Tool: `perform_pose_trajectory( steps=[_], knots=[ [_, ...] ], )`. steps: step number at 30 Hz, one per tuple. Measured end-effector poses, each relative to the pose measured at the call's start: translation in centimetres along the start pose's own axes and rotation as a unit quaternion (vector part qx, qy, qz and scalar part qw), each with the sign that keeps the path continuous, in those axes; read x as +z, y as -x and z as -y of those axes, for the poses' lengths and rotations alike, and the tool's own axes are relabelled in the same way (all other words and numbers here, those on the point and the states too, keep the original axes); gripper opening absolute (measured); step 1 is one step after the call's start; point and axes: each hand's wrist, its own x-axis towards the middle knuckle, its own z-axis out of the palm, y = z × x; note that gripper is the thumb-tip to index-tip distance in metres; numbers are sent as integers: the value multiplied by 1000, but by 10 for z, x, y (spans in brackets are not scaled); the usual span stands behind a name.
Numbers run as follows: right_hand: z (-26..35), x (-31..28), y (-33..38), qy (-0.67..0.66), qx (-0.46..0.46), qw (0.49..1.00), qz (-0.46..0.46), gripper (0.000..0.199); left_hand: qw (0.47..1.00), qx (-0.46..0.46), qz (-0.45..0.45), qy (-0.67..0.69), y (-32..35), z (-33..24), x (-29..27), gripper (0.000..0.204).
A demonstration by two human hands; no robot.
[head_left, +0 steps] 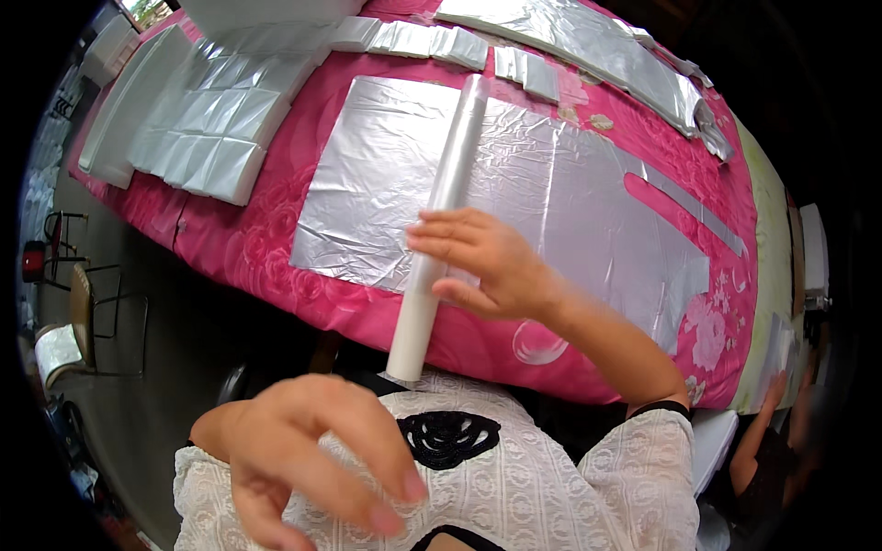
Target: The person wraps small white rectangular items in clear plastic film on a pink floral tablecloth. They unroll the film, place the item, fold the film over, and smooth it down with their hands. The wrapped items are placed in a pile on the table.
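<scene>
A long whitish roll (457,147), tube-shaped and partly shiny like plastic film, lies lengthwise across a flat layer of silvery clear plastic bags (367,156). Its near end sticks out past the table's front edge toward my body. My right hand (491,264) rests over the roll's middle, fingers stretched out and palm down. Close to the camera, my left hand (317,450) is raised in front of my chest, its fingers loosely bent and apart with nothing between them. On the right, the plastic layer (606,230) has a rounded cut-out where the cloth shows.
A pink flowered cloth (266,243) covers the table. Folded plastic packs (216,161) lie at the left, smaller stacks (427,41) at the back, and long plastic sheets (588,46) beyond. A chair (83,317) stands left; another person's arm (758,432) shows at far right.
</scene>
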Motion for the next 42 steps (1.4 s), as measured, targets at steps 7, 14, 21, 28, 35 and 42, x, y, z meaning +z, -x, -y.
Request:
perform_pose_trajectory(
  steps=[7,14,21,28,35,42],
  knots=[
    [-55,53,-58,143,-23,989,27,48,802,-378,-293,-357,73,18,-28,49],
    [-45,113,-114,121,48,991,-36,53,605,-425,-258,-622,107,53,-40,65],
    [-26,118,-104,-170,274,872,-367,93,837,-396,-375,40,133,48,-49,57],
    [0,49,-88,-617,314,647,-321,68,837,-445,-317,-41,80,57,-29,69],
    [8,36,-66,-678,252,604,-335,62,852,-402,-195,272,76,65,-39,68],
    [3,70,-46,-531,332,704,-334,48,824,-409,-352,-176,66,96,-33,66]
  ],
)
